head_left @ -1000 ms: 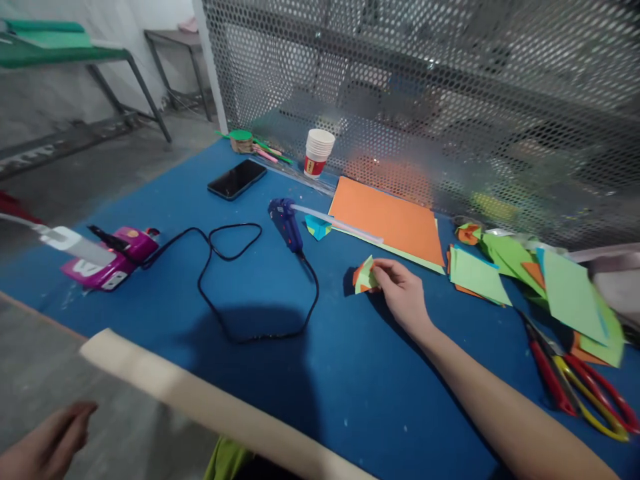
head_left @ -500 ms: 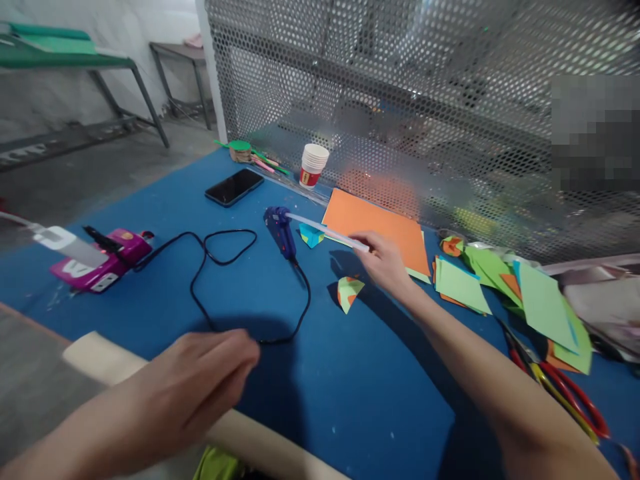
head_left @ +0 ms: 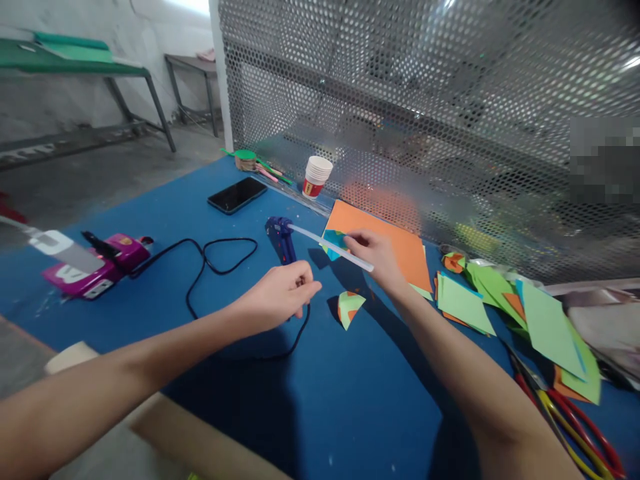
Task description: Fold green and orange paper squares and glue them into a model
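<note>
My right hand [head_left: 373,257] pinches a small folded blue-and-green paper piece [head_left: 334,245], held up off the table behind the glue stick. A blue glue gun [head_left: 280,233] rests left of it, and its long whitish glue stick [head_left: 345,253] passes in front of my right fingers. My left hand [head_left: 285,293] is closed just in front of the glue gun's handle, partly covering it and its cord. What those fingers hold, if anything, is hidden. Between my hands and nearer to me, a green-and-orange folded paper piece [head_left: 350,307] sits on the blue table.
An orange sheet [head_left: 405,247] lies behind my right hand. Green paper [head_left: 463,300] and scissors [head_left: 560,407] lie to the right. A phone [head_left: 237,195], stacked paper cups [head_left: 317,177] and a purple power strip [head_left: 100,263] with the black cord [head_left: 200,250] are further left. A perforated metal panel [head_left: 400,100] borders the table.
My left hand has moved forward and right, up to the glue gun's handle. My right hand has picked up the blue-and-green paper piece, which lay beside the glue gun.
</note>
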Available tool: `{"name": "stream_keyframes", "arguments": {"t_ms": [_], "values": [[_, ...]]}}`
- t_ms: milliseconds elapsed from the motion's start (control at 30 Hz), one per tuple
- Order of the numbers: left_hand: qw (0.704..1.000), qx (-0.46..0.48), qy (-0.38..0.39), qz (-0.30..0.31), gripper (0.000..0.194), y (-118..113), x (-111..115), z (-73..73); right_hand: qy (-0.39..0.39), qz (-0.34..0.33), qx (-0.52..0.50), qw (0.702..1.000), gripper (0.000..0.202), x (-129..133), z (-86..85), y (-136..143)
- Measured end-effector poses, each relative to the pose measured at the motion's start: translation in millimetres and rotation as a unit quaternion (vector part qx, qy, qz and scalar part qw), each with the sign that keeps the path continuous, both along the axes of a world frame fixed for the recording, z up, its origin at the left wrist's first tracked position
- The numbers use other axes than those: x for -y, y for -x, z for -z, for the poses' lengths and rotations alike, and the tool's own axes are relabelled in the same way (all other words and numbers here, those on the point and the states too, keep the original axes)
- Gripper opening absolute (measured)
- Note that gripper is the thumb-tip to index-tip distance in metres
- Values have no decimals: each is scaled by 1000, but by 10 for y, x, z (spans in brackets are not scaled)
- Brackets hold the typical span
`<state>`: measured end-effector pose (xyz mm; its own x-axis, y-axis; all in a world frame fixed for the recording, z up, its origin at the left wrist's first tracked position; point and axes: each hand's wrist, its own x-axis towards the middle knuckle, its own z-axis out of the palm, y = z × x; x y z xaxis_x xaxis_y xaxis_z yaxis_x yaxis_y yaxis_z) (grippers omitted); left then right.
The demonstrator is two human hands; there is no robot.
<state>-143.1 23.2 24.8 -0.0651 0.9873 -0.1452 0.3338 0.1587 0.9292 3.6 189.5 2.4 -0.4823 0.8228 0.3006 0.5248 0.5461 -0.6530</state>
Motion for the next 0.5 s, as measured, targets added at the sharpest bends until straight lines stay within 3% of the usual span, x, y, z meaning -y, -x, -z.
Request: {"name": "stream_keyframes", "arguments": {"t_ms": [33, 100, 167, 233, 300, 400, 500], "values": [[999, 45, 8, -21, 12, 7, -4, 34, 12, 7, -14, 1000, 21, 91, -28, -109], [987, 145, 36, -56, 12, 12, 3, 83, 76, 4, -82, 994, 20, 314, -66, -308], [966, 238, 67, -72, 11, 1, 16, 108, 85, -1, -115, 990, 17, 557, -80, -451], [942, 315, 90, -71, 13, -23, 29, 116, 21, -26, -128, 991, 11, 772, -78, -528], [917, 377, 112, -61, 18, -56, 44, 114, -91, -76, -107, 987, 10, 918, -60, -551], [887, 441, 137, -22, 22, -104, 80, 105, -251, -162, -58, 952, 26, 991, 6, -543], [880, 454, 141, 6, 26, -135, 120, 99, -330, -227, -26, 916, 37, 976, 95, -537]]}}
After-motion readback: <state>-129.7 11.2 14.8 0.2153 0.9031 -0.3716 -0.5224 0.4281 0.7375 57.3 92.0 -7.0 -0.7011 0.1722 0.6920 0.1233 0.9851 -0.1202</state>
